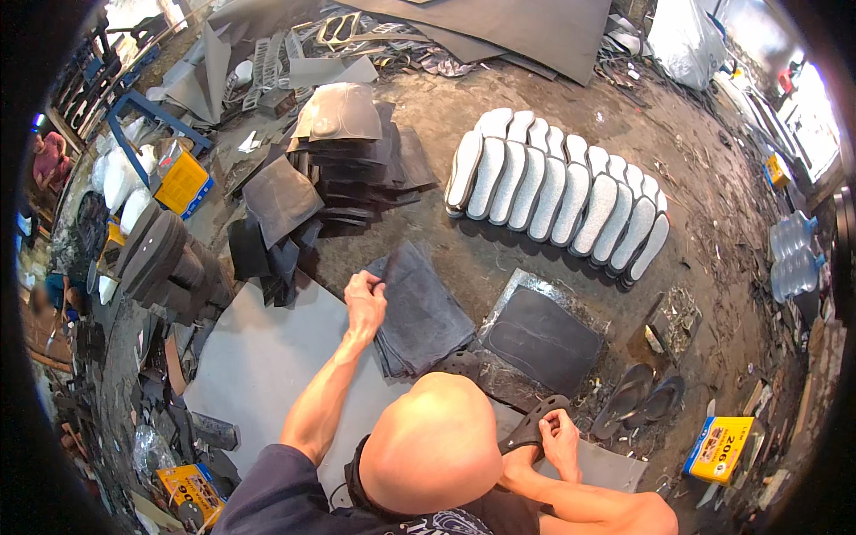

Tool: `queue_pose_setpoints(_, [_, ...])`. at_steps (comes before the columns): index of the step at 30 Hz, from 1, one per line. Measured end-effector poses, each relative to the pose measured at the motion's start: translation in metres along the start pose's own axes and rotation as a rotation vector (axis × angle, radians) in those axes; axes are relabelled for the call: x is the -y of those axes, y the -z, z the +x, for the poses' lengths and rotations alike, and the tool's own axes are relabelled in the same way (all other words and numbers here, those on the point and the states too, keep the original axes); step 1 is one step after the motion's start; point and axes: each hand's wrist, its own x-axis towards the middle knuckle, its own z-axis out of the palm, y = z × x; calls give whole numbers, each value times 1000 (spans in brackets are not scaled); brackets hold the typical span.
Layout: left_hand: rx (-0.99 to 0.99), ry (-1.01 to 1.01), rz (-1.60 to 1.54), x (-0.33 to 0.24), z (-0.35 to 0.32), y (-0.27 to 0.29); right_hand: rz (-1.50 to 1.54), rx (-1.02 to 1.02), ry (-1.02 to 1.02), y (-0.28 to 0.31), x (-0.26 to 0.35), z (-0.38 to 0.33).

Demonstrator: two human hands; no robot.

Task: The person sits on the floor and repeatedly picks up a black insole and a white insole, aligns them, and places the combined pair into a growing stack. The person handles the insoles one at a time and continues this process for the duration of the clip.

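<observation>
Sixteen or so white soles [557, 192] lie beyond one dark sheet stack [421, 314]; left hand [366, 301] pinches its top sheet's corner, right hand [562, 439] clasps a black sole [530, 424].

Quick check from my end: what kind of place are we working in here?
Most likely a small footwear workshop, working on the floor. A row of white shoe soles lies laid out, stacks of dark cut rubber sheets sit nearby, and the left hand lifts one from a dark sheet pile.
</observation>
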Motion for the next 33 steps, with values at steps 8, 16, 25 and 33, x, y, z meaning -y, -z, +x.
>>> queue_pose_setpoints(8, [450, -269, 5, -23, -155, -20, -106, 25, 300, -9, 70, 60])
queue_pose_setpoints(16, [898, -108, -636, -94, -156, 16, -539, 141, 951, -46, 123, 88])
queue_pose_setpoints(25, [1183, -309, -548, -143, -111, 56, -614, 101, 1095, 15, 99, 48])
queue_pose_setpoints(33, [1268, 157, -781, -77, -102, 10, -25, 42, 548, 109, 115, 21])
